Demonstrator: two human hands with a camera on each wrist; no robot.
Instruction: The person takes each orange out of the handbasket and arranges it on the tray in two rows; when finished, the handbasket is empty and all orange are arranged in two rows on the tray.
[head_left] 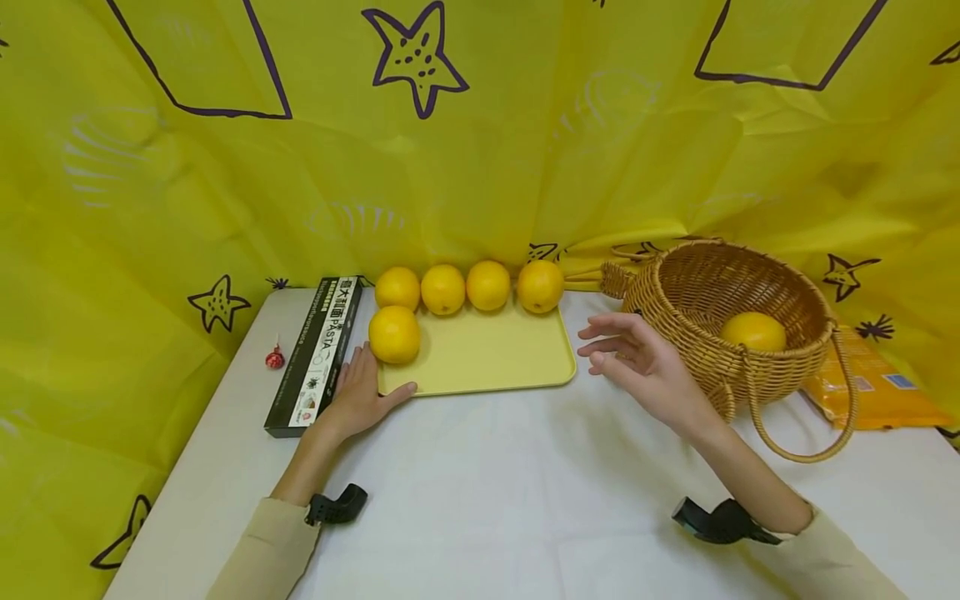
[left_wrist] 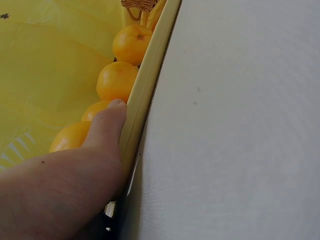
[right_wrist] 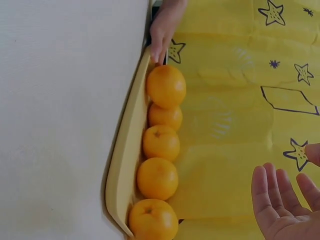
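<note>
A yellow tray (head_left: 487, 358) lies on the table with several oranges (head_left: 443, 289) lined along its back edge. One more orange (head_left: 394, 334) sits at the tray's left, in front of that row. My left hand (head_left: 360, 396) rests at the tray's front left corner, fingers straight along the left side and thumb at the front rim. In the left wrist view the thumb (left_wrist: 107, 122) lies against the rim. My right hand (head_left: 648, 367) hovers between the tray and a wicker basket (head_left: 697, 358), fingers loosely bent and holding nothing. Inside the basket is another orange (head_left: 753, 332).
A black pasta box (head_left: 315, 354) lies left of the tray, close by my left hand. Left of it is a red-wrapped lollipop (head_left: 275, 358). An orange packet (head_left: 870, 383) lies behind the basket's right side. A yellow patterned cloth (head_left: 465, 167) hangs along the table's back.
</note>
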